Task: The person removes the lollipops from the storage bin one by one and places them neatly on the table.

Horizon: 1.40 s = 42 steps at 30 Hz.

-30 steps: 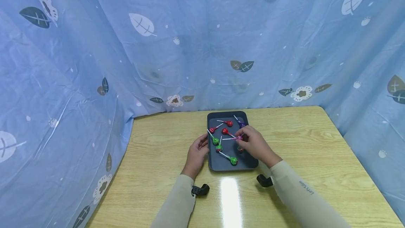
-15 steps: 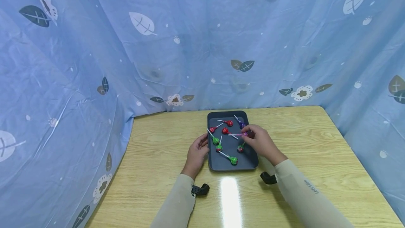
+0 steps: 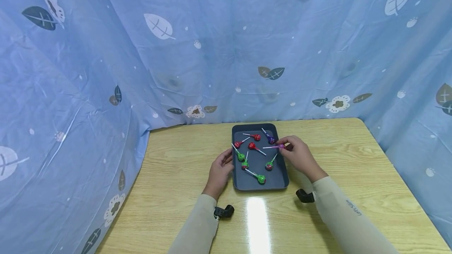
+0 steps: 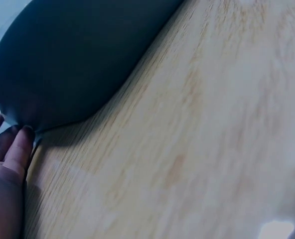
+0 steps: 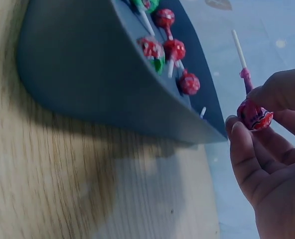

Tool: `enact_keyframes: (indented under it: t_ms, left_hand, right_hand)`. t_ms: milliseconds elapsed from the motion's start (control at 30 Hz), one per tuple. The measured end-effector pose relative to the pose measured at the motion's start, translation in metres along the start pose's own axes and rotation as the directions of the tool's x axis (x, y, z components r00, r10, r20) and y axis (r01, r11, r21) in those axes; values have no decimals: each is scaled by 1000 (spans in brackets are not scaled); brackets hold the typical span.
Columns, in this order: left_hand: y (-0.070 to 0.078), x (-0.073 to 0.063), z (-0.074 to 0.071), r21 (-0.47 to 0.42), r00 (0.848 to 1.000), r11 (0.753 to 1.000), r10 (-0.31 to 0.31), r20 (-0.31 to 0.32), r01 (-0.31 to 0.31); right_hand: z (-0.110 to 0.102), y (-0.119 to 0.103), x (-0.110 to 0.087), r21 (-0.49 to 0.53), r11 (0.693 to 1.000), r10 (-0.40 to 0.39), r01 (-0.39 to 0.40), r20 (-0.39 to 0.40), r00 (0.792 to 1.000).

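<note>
My right hand (image 3: 298,154) pinches a pink lollipop (image 5: 254,115) by its wrapped head, over the right rim of a dark grey tray (image 3: 247,185). Its white stick points left in the head view and upward in the right wrist view. Beside the tray's left wall is my left hand (image 3: 219,171), its fingertips touching the outside, as the left wrist view also shows. Inside lie several green lollipops, one of them (image 3: 261,178) near the front. Farther back are red lollipops, including one (image 3: 252,145) mid-tray, and a purple lollipop (image 3: 271,140) by the right hand.
The tray stands on a wooden table (image 3: 176,175), close to its back edge. A blue curtain (image 3: 212,50) with leaf and flower prints hangs behind and along both sides. Each wrist carries a black camera mount, such as the left one (image 3: 224,211).
My right hand has moved right and slightly back with the pink lollipop, from over the tray's middle to its right rim, uncovering a green lollipop. The left hand stays in place.
</note>
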<state>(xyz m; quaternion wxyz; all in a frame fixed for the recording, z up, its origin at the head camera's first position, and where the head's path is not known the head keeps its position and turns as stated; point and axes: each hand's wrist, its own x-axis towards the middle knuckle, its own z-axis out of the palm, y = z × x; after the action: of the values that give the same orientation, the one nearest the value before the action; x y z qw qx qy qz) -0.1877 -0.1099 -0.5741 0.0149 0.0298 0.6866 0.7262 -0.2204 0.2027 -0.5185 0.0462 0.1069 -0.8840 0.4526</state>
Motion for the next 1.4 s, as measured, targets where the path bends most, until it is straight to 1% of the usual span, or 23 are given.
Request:
enact_keyframes:
  t_ms: [267, 367, 633, 833, 1167, 1300, 1400]
  left_hand:
    - [-1, 0, 0, -2, 1000, 1000, 4, -1, -4]
    - [0, 0, 0, -21, 1000, 1000, 10, 7, -10]
    - [0, -1, 1, -47, 1000, 999, 14, 14, -13]
    - [-2, -1, 1, -46, 1000, 999, 14, 13, -13]
    - [-1, 0, 1, -53, 1000, 998, 13, 13, -13]
    - [-2, 0, 0, -49, 1000, 999, 9, 10, -9]
    - [-4, 2, 0, -43, 1000, 999, 8, 10, -7]
  right_hand:
    - [-10, 13, 1, 25, 997, 72, -71, -10, 997]
    - [-13, 18, 2, 31, 995, 97, -96, -10, 995]
    - [-21, 34, 2, 50, 984, 171, -169, -42, 984]
    - [-27, 44, 2, 121, 966, 234, -228, -34, 972]
    - [-31, 51, 1, 153, 951, 279, -267, -63, 958]
    - [-33, 53, 4, 156, 950, 288, -272, -94, 953]
    - [-34, 56, 7, 166, 943, 310, -289, -112, 944]
